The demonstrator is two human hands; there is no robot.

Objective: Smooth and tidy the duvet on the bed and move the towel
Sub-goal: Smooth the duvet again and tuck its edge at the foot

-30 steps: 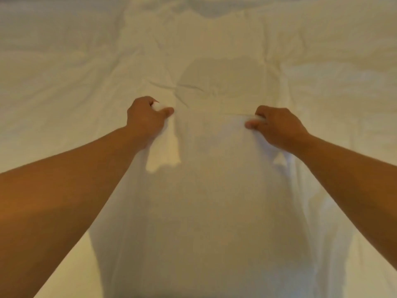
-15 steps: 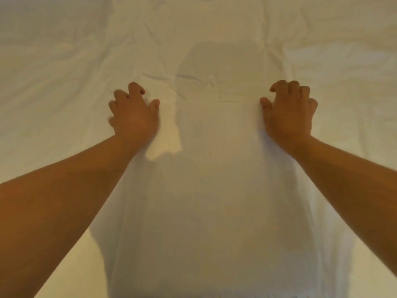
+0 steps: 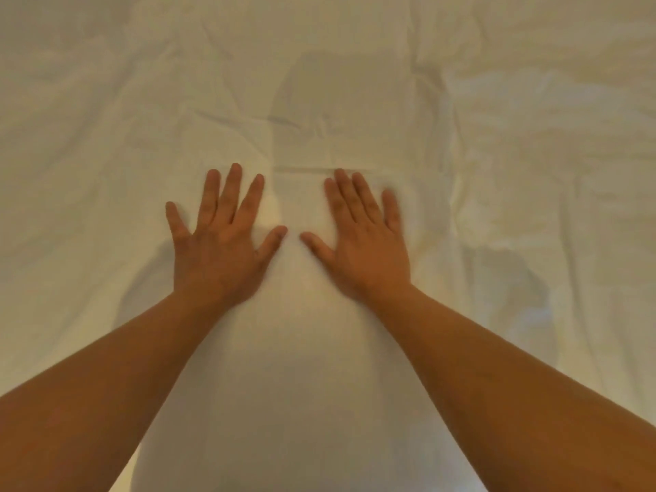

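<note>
A white duvet [image 3: 106, 172] fills the whole view, creased across its far half. A smoother white panel of cloth [image 3: 301, 367] runs from the near edge up the middle, with a straight fold line just beyond my fingertips. My left hand [image 3: 220, 243] lies flat on it with fingers spread. My right hand [image 3: 362, 243] lies flat beside it, fingers straight; the two thumbs nearly meet. Whether the middle panel is the towel or a folded part of the duvet I cannot tell.
Wrinkles spread over the duvet at the far left [image 3: 88, 83] and far right [image 3: 550, 118]. A grey shadow [image 3: 337, 101] falls on the cloth beyond my hands. No other objects show.
Both hands let go of the cloth edge they pinched, spread out flat, and moved inward toward each other on the middle panel.
</note>
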